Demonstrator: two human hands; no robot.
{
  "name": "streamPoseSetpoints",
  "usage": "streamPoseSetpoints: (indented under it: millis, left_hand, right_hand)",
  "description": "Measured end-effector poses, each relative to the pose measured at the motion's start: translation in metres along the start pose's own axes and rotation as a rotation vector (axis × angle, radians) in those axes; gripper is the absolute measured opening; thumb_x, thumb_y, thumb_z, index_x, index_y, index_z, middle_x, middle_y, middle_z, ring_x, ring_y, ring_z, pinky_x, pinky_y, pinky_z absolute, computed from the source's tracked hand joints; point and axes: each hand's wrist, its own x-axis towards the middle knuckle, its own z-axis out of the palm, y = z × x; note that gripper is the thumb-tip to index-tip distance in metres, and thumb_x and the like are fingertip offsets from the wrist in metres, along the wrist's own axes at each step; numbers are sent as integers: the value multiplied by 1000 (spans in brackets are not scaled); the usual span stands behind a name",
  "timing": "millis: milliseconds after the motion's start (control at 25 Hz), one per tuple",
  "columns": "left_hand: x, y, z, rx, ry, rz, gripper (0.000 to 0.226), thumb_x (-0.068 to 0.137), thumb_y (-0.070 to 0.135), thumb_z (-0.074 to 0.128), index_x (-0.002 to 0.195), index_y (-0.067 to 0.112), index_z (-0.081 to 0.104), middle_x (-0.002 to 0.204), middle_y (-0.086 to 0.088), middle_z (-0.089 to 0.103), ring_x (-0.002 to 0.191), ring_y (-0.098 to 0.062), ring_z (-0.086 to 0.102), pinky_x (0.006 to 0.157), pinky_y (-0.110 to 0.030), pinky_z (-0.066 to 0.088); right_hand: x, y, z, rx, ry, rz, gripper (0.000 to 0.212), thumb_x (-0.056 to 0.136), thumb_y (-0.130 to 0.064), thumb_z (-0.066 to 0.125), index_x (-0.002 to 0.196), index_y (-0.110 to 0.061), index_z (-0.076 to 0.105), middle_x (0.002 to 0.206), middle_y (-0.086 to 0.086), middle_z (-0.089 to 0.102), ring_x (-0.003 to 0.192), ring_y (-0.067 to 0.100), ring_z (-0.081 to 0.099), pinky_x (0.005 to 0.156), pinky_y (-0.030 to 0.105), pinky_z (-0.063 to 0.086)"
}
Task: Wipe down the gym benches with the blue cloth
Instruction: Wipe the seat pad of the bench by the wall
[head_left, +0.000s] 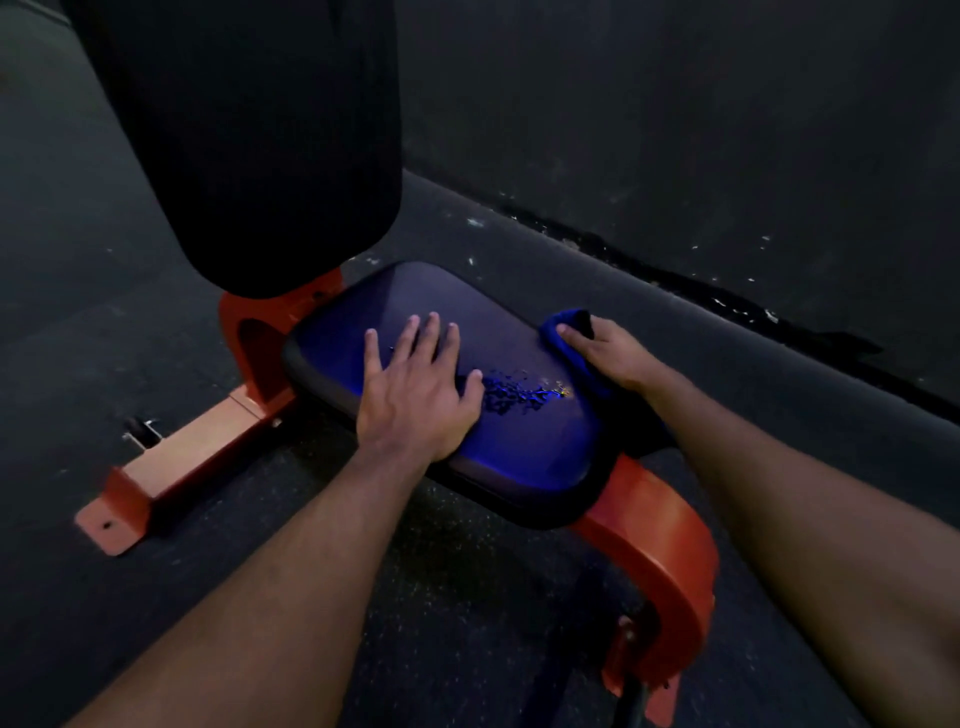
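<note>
The bench's dark padded seat (524, 441) lies in the middle of the view and shines blue, with a patch of cracked or wet surface near its centre. My left hand (421, 387) rests flat on the seat with its fingers spread and straight. At the seat's far right edge my right hand (605, 351) presses the blue cloth (563, 327) against the pad, fingers curled over the bunched fabric. The upright black back pad (249, 135) rises at the upper left.
An orange steel frame carries the bench: a floor bar with a foot plate (156, 478) at the left and a curved leg (670, 551) at the lower right. Dark speckled rubber floor lies all around. A dark wall (701, 130) runs close behind the bench.
</note>
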Motion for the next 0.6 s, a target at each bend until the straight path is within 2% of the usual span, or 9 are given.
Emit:
streamPoseSetpoints:
  millis: [200,320,480,600]
  left_hand:
    - [2,-2,1,-44,38,5,68,103,56,21,163,25,15,172,3,7,158,-15,1,126,-53,-7]
    - [1,-3,2,-64,60,3,68,101,57,18,163,26,18,172,3,10,158,-14,3,126,-52,-8]
    - [2,-2,1,-59,40,-1,68,101,56,19,163,26,20,172,4,10,158,-13,3,126,-52,-9]
    - [2,-2,1,-54,36,-5,75,95,57,12,162,26,20,172,3,10,158,-13,3,126,-51,-9]
  right_hand:
    - [87,-78,39,-164,-80,-198,30,102,-44,47,123,-27,59,114,-8,59,105,10,54,87,23,36]
    - [102,-83,47,-61,-73,-208,20,100,-43,52,112,-31,63,106,-9,64,95,8,58,87,25,42]
    - [62,-34,20,35,-87,-173,17,97,-43,58,91,-29,66,89,-17,68,82,-1,59,89,31,49]
    - [10,4,-1,86,-74,-113,15,97,-37,59,87,-28,65,76,-23,66,70,-11,56,75,19,47]
